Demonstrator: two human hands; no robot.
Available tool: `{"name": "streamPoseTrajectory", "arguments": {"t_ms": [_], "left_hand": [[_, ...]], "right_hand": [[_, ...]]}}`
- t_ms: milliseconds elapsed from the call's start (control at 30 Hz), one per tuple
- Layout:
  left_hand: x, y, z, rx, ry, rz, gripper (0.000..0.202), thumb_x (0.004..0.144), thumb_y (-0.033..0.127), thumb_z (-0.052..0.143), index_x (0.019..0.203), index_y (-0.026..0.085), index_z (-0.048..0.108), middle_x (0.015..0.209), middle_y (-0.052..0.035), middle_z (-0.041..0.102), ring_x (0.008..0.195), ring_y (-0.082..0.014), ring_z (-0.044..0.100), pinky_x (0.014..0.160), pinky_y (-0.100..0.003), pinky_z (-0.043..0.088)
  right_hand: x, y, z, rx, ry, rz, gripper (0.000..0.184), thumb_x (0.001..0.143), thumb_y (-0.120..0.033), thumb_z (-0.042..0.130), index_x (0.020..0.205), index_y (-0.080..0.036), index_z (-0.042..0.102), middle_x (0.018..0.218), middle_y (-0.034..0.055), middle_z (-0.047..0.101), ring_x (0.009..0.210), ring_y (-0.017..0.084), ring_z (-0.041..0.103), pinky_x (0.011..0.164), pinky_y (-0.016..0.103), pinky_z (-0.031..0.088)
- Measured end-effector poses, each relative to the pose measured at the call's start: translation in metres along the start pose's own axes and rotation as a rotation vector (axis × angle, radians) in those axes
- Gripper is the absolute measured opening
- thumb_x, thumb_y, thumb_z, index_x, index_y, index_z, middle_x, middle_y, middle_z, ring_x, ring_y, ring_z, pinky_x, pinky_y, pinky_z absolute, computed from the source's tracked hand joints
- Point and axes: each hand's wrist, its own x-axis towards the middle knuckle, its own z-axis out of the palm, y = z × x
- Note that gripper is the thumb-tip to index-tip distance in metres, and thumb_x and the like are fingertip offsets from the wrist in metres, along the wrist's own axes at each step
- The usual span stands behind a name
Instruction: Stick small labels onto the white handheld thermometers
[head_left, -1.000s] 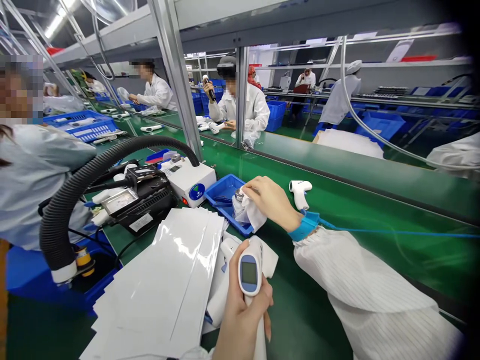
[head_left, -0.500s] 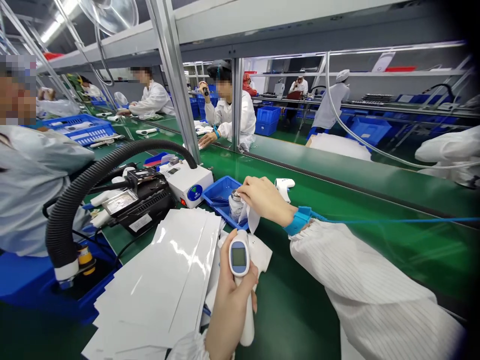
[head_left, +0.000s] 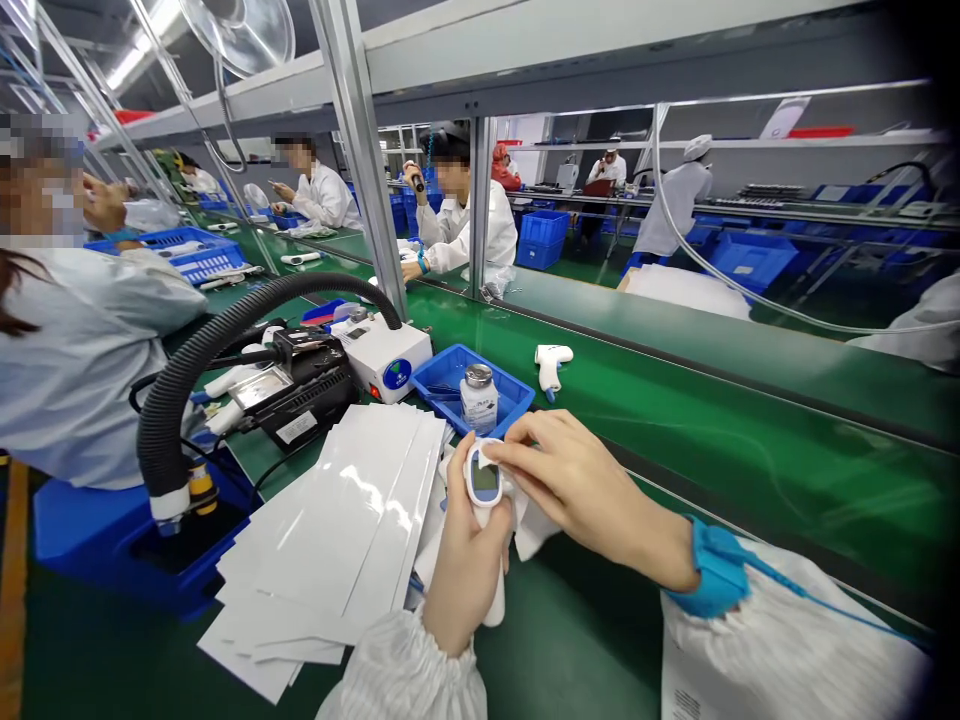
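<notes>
Wrapped in my left hand [head_left: 466, 565] is a white infrared thermometer [head_left: 486, 482], its grey display with a blue surround facing me. My right hand [head_left: 589, 490] pinches a white wiping cloth [head_left: 534, 530] and presses a corner of it onto the top of the display's rim. The rest of the cloth hangs beside the thermometer. Just beyond both hands, a white bottle with a metal cap [head_left: 478, 400] stands in a small blue tray [head_left: 517, 402]. Other white things behind the held thermometer are mostly hidden.
A fanned stack of white sheets [head_left: 337, 540] lies left of my hands. Behind it are a black device [head_left: 300, 400], a white box [head_left: 386, 360] and a thick black hose [head_left: 217, 310]. Another thermometer [head_left: 553, 368] lies on the green belt [head_left: 675, 420]. Co-workers sit nearby.
My right hand has come from the bottle's cap back to the thermometer, bringing the wiping cloth onto its display end. My left hand still grips the thermometer.
</notes>
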Motion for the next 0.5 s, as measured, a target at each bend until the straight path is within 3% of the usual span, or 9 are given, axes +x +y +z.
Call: {"name": "streamPoseTrajectory", "arguments": {"t_ms": [167, 300, 433, 500], "left_hand": [[-0.009, 0.002, 0.004, 0.057, -0.095, -0.003, 0.077, 0.087, 0.029, 0.059, 0.152, 0.035, 0.018, 0.086, -0.0003, 0.058, 0.044, -0.0060, 0.038, 0.043, -0.021, 0.036], [-0.016, 0.002, 0.006, 0.106, -0.124, -0.001, 0.069, 0.089, 0.031, 0.056, 0.151, 0.035, 0.026, 0.074, 0.0024, 0.054, 0.044, -0.0084, 0.041, 0.044, -0.022, 0.039], [-0.019, -0.003, 0.005, 0.113, -0.143, 0.061, 0.072, 0.085, 0.031, 0.061, 0.151, 0.028, 0.033, 0.086, -0.0051, 0.061, 0.067, -0.0190, 0.061, 0.060, -0.029, 0.053], [-0.020, -0.005, 0.006, 0.121, -0.179, 0.065, 0.074, 0.084, 0.030, 0.061, 0.152, 0.028, 0.032, 0.094, -0.0074, 0.062, 0.076, -0.0213, 0.063, 0.068, -0.031, 0.054]], "right_hand": [[-0.024, -0.008, 0.002, -0.149, 0.016, -0.157, 0.026, 0.097, -0.009, 0.042, 0.106, -0.016, 0.065, 0.087, 0.0050, 0.066, 0.082, 0.019, 0.056, 0.089, 0.037, 0.043], [-0.036, -0.009, -0.004, -0.265, 0.135, -0.106, 0.027, 0.097, -0.007, 0.043, 0.111, -0.016, 0.065, 0.090, 0.0054, 0.069, 0.083, 0.019, 0.056, 0.092, 0.039, 0.041], [-0.045, -0.015, -0.004, -0.174, 0.142, -0.113, 0.027, 0.097, -0.008, 0.042, 0.109, -0.015, 0.065, 0.087, 0.0051, 0.069, 0.081, 0.018, 0.056, 0.089, 0.038, 0.043], [-0.048, -0.015, -0.003, -0.175, 0.134, -0.130, 0.027, 0.097, -0.008, 0.041, 0.107, -0.016, 0.065, 0.086, 0.0043, 0.069, 0.080, 0.018, 0.056, 0.089, 0.037, 0.042]]}}
